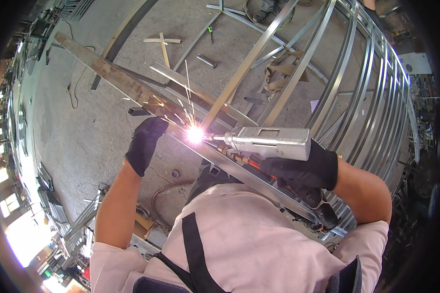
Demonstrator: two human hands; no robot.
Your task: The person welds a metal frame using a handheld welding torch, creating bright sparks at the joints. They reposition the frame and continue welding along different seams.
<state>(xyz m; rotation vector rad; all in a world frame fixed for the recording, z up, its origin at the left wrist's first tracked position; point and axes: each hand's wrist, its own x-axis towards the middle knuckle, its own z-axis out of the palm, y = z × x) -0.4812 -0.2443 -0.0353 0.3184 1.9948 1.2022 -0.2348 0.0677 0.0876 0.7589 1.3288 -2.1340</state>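
Note:
My right hand (303, 168), in a black glove, is wrapped round a silver handheld welding gun (278, 140). The gun's nozzle points left, to a glaring white-pink weld spot with sparks, which hides the joint itself. There a slanting square metal tube (242, 71) meets a long shiny metal tube (244, 176) running across in front of my body. My left hand (149, 139), also in a black glove, has its fingers curled at the long tube's edge, left of the sparks. Behind it lies a rusty brown beam (110, 78).
A frame of several parallel metal tubes (339, 73) curves away at the right. On the concrete floor lie a small cross of tubes (163, 41), a short pipe (206, 61), a green-handled tool (210, 30) and straps (278, 73). Another person's shoe (260, 16) shows at the far edge.

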